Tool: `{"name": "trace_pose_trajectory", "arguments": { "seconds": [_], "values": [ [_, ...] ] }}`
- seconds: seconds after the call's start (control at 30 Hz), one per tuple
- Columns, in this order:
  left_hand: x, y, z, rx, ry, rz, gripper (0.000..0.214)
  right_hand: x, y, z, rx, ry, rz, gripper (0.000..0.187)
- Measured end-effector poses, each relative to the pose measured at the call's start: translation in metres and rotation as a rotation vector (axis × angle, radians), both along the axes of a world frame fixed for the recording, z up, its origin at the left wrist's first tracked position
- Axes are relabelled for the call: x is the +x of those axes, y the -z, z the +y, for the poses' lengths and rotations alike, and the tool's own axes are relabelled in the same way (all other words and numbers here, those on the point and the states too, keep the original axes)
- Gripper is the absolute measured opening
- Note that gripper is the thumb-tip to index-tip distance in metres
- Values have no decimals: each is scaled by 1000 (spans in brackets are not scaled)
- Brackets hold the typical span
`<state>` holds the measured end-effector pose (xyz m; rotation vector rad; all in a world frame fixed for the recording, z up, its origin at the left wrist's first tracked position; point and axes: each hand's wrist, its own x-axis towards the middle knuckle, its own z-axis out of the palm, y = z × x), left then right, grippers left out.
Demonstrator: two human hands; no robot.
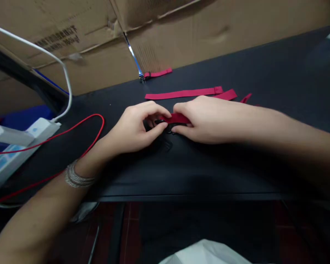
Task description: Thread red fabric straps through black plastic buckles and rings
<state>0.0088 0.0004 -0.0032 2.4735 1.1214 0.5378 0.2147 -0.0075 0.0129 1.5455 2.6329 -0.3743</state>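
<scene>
Both hands meet at the middle of a black table (236, 157). My left hand (136, 126) is closed, its fingers pinching a small black clip (169, 127) and the end of a red strap (177, 118). My right hand (206, 119) is closed too, pinching the same red strap from the right side. The strap's far end is hidden under my right hand. A beaded bracelet (76, 178) sits on my left wrist.
More red straps (184, 94) lie just behind my hands, and another red strap piece (157, 74) sits by the cardboard wall (181, 40). A white power strip (13, 146) with a red wire (79, 126) lies at the left. White material (206, 253) shows below.
</scene>
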Motion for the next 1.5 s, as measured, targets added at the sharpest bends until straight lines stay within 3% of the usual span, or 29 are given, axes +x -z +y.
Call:
{"name": "trace_pose_trajectory", "arguments": {
  "seconds": [1.5],
  "values": [
    [-1,0,1,-11,83,9,18,0,2,2,-6,-17,2,38]
  ]
}}
